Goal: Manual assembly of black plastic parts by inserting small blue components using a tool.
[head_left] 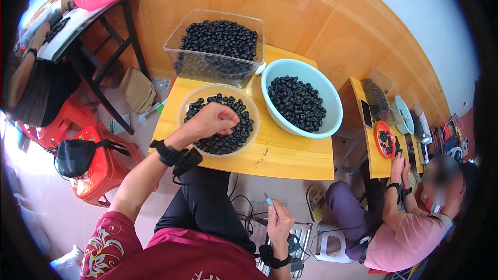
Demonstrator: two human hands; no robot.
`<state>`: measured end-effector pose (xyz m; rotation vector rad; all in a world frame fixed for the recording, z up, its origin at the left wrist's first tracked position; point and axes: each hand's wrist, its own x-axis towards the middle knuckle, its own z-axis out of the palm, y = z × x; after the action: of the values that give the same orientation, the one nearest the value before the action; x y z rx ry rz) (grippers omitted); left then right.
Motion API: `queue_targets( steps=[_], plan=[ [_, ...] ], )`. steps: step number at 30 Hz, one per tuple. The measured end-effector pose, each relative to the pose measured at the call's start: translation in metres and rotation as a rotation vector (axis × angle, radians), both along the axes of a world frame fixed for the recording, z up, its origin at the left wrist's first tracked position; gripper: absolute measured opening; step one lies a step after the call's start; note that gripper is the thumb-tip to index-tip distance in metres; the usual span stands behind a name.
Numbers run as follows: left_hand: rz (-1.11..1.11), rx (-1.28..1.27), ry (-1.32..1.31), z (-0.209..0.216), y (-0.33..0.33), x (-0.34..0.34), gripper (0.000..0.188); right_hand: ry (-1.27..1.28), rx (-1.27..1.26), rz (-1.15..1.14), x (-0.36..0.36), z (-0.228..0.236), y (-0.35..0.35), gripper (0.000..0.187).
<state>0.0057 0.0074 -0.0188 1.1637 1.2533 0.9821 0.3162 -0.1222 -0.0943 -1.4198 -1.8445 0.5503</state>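
Clamping a tool (pixel 270 202) in our right hand (pixel 280 220), we curl our left hand (pixel 215 120) over beads (pixel 220 142), fingertip contact unclear.

Single view: head cam, left fisheye of a side-by-side pair. Looks steeply down and forward from above the wearer's torso (pixel 192 254), which runs into the bottom edge. Left hand (pixel 213 120) and right hand (pixel 280 221) at close range, tabletop (pixel 295 158) likewise. Field is wide: tiled wall (pixel 295 15) up top, co-worker (pixel 410 243) farther off, lower right. Straight edges bow near the rim; corners go black.
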Motion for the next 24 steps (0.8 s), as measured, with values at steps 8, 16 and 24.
queue_targets(
  steps=[8, 16, 24],
  plan=[
    [0.024, 0.324, 0.498, -0.044, -0.002, 0.006, 0.016, 0.014, -0.015, 0.058, -0.016, -0.001, 0.001, 0.017],
    [-0.114, 0.500, 0.857, -0.059, 0.024, 0.045, 0.018, 0.004, -0.008, 0.024, -0.009, -0.005, -0.008, 0.017],
    [-0.031, 0.603, 0.829, -0.058, 0.024, 0.042, 0.012, 0.021, 0.008, 0.008, -0.006, -0.008, -0.012, 0.016]
  ],
)
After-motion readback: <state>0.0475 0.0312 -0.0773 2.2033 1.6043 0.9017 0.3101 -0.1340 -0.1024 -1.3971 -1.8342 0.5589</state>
